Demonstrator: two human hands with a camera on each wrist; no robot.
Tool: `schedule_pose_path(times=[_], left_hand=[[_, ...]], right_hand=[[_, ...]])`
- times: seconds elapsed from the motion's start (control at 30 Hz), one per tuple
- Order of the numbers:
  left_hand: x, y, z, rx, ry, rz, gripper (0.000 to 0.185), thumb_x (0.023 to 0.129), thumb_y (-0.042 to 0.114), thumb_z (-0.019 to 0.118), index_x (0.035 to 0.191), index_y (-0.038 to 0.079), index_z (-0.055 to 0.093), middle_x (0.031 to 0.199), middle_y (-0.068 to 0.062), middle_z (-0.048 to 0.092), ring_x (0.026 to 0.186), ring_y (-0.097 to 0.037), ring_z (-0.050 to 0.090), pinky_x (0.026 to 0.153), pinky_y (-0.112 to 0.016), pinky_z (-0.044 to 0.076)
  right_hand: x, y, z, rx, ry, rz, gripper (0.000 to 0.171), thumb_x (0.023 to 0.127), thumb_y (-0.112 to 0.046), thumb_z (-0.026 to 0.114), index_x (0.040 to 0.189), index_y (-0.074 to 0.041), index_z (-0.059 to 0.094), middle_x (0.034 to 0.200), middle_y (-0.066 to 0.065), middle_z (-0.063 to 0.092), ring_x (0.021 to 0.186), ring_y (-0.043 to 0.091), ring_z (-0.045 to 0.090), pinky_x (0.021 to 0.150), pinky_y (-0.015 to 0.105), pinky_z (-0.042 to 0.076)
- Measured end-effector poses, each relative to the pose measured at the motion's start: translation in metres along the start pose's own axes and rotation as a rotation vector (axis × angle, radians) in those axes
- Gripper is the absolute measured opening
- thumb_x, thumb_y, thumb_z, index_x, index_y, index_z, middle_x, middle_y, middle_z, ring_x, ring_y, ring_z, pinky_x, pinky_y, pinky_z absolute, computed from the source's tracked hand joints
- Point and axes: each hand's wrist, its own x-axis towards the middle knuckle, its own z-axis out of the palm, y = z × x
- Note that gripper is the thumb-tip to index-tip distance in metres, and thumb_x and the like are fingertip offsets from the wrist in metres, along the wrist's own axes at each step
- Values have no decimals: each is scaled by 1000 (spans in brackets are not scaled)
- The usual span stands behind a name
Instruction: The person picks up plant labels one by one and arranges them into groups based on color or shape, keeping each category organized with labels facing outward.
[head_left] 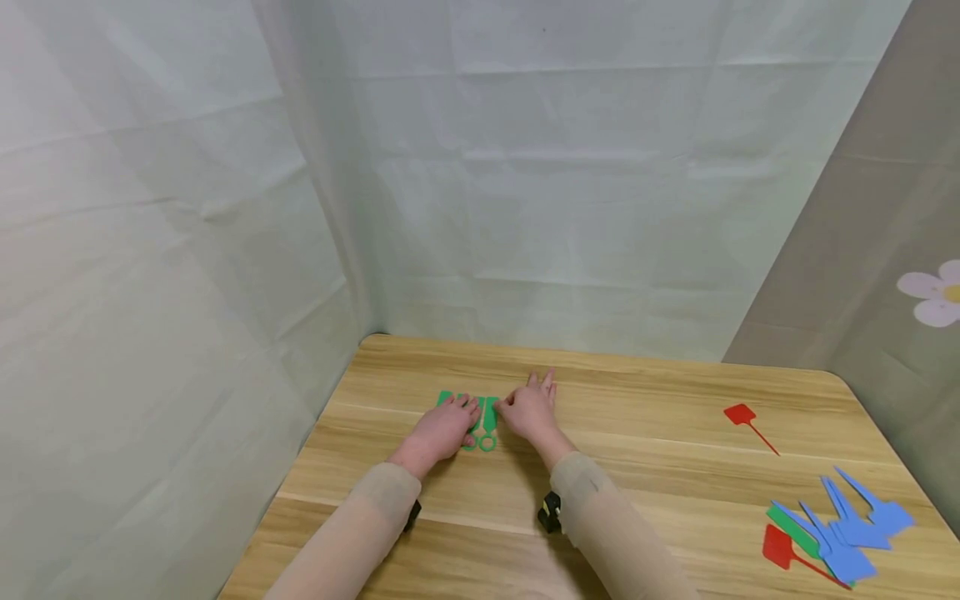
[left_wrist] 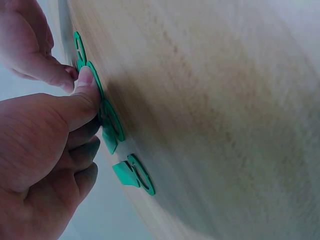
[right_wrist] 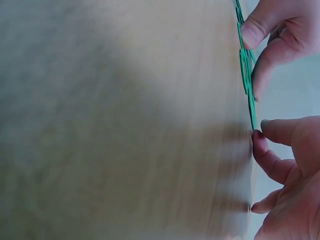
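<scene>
Several flat green tags (head_left: 491, 414), each with a ring at its near end, lie side by side on the wooden table. My left hand (head_left: 447, 425) rests over the middle ones and hides part of them. In the left wrist view its thumb (left_wrist: 86, 82) presses on a green tag, and another green tag (left_wrist: 127, 173) lies apart from the fingers. The right hand (head_left: 529, 410) has thumb and forefinger close together at the edge of the rightmost tag, appearing to pinch it. Its other fingers spread out and touch the tabletop, as the right wrist view shows.
On the right side of the table lies a red T-shaped plant label (head_left: 741, 414). Nearer the front right, blue labels (head_left: 847, 560), a second red label (head_left: 777, 546) and a green piece (head_left: 793, 531) overlap in a loose pile. Pale cloth (head_left: 562, 208) hangs behind the table.
</scene>
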Motion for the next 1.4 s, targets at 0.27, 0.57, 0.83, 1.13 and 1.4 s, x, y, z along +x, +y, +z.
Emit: schedule_pose_path(times=[0.27,0.57,0.83,1.13,1.4], left_hand=[[2,-1,0,-38,19,-14,60,98,28,77,151,5,61,160,-10,54,155,-32,40,127,-46,32],[4,-4,2,-25,78,14,65,94,34,80,148,3,63,157,-13,56,154,-35,41,126,-49,34],[4,-7,2,2,104,37,67,95,34,79,151,1,61,159,-13,55,154,-34,41,126,-48,34],[1,-6,-4,-29,131,94,62,101,26,75,153,-2,56,160,-17,52,154,-36,41,126,-51,33],[8,1,-8,-115,129,134,64,106,33,68,155,-5,52,162,-20,49,156,-39,36,127,-54,30]], right_hand=[[1,0,-3,21,22,-14,28,102,-31,72,87,-9,83,162,44,29,157,61,-3,128,67,4],[2,0,-7,26,39,-29,25,103,-30,73,92,-10,83,163,43,28,158,59,-4,129,65,4],[2,-1,-10,36,42,-31,23,103,-30,74,92,-11,83,164,42,26,158,59,-5,129,65,3],[2,2,-17,25,73,-33,24,103,-29,73,95,-10,84,163,42,29,157,61,-2,128,67,6],[-1,13,-28,20,95,1,25,103,-30,71,99,-10,84,165,40,26,159,58,-4,129,64,5]])
